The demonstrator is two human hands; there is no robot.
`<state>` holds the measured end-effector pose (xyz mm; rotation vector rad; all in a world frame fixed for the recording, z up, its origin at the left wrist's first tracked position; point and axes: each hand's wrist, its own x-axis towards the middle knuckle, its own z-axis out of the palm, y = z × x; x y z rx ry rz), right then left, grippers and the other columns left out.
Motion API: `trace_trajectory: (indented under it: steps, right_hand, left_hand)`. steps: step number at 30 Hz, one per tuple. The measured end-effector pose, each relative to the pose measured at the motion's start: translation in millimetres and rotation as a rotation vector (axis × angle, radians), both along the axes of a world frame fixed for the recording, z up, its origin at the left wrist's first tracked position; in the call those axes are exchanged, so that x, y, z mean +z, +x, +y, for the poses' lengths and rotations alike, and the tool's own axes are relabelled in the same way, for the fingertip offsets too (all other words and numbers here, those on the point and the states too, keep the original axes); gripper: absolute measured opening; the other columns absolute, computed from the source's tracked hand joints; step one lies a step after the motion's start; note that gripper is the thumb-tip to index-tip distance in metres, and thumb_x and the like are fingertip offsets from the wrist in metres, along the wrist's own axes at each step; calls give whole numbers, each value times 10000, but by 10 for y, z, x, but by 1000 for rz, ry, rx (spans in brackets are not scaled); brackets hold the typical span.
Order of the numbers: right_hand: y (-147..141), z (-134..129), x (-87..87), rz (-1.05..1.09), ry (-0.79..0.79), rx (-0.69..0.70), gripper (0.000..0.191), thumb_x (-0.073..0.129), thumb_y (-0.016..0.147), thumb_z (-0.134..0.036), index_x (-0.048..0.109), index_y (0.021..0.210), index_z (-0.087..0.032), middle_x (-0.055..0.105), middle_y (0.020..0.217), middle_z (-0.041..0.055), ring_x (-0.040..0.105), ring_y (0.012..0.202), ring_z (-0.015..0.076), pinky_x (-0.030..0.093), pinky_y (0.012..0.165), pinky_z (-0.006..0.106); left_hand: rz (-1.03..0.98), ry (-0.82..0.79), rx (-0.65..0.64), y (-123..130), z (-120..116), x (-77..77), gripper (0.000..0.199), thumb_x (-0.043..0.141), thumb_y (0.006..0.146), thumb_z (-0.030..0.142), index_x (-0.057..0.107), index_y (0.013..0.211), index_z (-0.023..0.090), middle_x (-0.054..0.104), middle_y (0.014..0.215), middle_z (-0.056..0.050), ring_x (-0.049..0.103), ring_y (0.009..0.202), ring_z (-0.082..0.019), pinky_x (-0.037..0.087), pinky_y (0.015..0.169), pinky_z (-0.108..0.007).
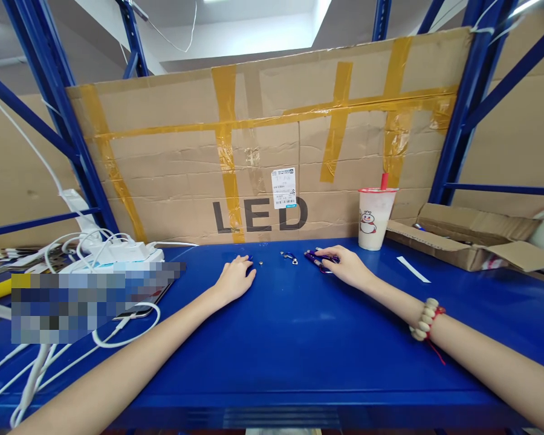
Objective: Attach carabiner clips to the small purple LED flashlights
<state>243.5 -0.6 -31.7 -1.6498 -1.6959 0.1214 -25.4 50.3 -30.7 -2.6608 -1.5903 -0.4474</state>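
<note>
Right hand (347, 266) half-curling over purple straps (314, 259) lying 10–4 o'clock, grip unclear; left hand (233, 280) resting half-open, hold unclear; cup (366, 237) at view's 3 o'clock holding milky drink (382, 212).

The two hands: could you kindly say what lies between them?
The head view shows a tiny piece, a small blue item and purple items partly under the right hand.
</note>
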Motion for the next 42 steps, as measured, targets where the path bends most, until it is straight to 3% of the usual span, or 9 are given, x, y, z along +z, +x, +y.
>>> trace_trajectory:
  steps: [5,12,16,22,29,35,42]
  right_hand:
    - [-132,-70,52,14,30,73,279,513,744,-160,670,973,-186,619,1038,52,541,1010,184,408,931,358]
    - [-220,-125,48,-36,95,149,263,493,742,-125,670,925,-191,613,971,65,543,962,193,408,898,375]
    - [-269,-151,47,-45,102,182,258,494,741,-132,664,924,-200,603,959,63,541,942,193,411,876,378]
    - [-345,-220,54,-60,151,290,245,482,748,-134,652,911,-203,608,962,52,534,965,185,402,881,368]
    - [-372,-252,75,-75,144,319,248,474,765,-140,641,940,-192,600,964,55,530,958,176,400,887,362]
    - [-373,-258,102,-75,153,312,228,474,769,-148,642,916,-195,604,953,49,534,946,176,401,877,357]
    - [-365,-248,81,-83,159,330,236,475,763,-152,642,923,-200,603,941,52,532,940,183,406,846,360]
  left_hand:
    - [-136,48,-136,66,-97,36,375,375,847,283,520,1167,152,532,1210,-92,488,1115,-221,361,955,-394]
    - [-78,-33,-123,48,-54,-18,474,291,883,396,455,1273,182,407,1349,-92,298,1283,-251,246,1025,-456]
    - [-59,-43,-160,40,-15,-33,479,288,881,414,464,1271,199,408,1351,-78,325,1268,-234,245,1026,-451]
    - [-81,-40,-289,46,-39,-34,432,301,885,382,482,1253,244,428,1338,-45,351,1253,-209,268,1023,-426]
    - [-125,-49,-454,83,-138,15,383,324,889,327,502,1215,231,482,1287,-42,402,1197,-186,289,1014,-383]
    - [-115,-113,-377,71,-130,-8,557,344,863,482,300,1364,243,357,1382,-58,284,1278,-232,215,1046,-424]
    - [-121,-135,-391,81,-148,-6,578,341,856,519,280,1370,264,336,1395,-50,265,1288,-226,200,1052,-417]
